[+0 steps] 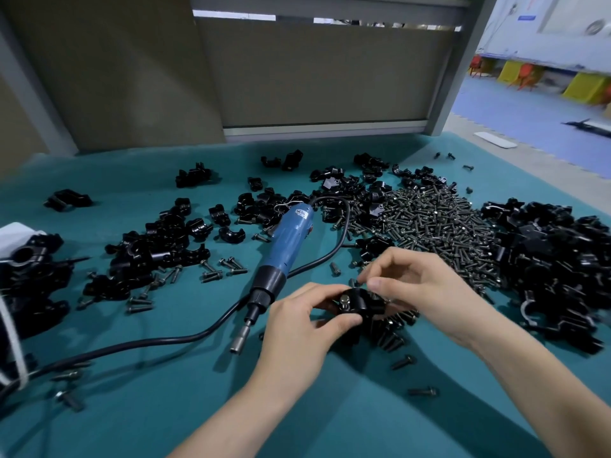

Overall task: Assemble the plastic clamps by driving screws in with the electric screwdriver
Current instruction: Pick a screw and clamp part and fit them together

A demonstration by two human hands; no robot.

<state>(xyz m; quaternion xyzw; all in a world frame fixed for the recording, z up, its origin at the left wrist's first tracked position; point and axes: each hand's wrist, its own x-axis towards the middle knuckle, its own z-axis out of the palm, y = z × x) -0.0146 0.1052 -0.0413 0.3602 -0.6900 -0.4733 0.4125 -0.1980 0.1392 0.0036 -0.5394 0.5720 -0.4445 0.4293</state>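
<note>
1. the left hand (299,328) grips a black plastic clamp (360,304) just above the teal table mat (198,414), with the thumb along the clamp's near side and the fingers curled round its left end.
2. the right hand (421,285) comes in from the right. its thumb and forefinger are bent close together and pinch the clamp's far upper edge. i cannot tell whether a screw sits between those fingertips.
3. a silver screw head (345,300) stands up from the left part of the clamp, between the two hands.
4. the blue electric screwdriver (289,242) lies on the mat just left of the hands, held by neither. its metal bit (241,338) points toward the near edge, close beside the left hand.
5. its black cord (158,342) loops from the tool's far end round to the right, then runs under the tool and off to the left.
6. a large heap of dark screws (429,229) lies beyond the right hand, and a few of them lie right under the held clamp.
7. a pile of black clamp parts (558,259) fills the right side of the mat, touching the screw heap.
8. more clamp halves (155,246) are scattered left of the screwdriver with loose screws among them.
9. at the far left edge sits another dark cluster of clamps (29,262) beside something white (15,233).
10. single loose screws (423,390) lie on the mat between the forearms.
</note>
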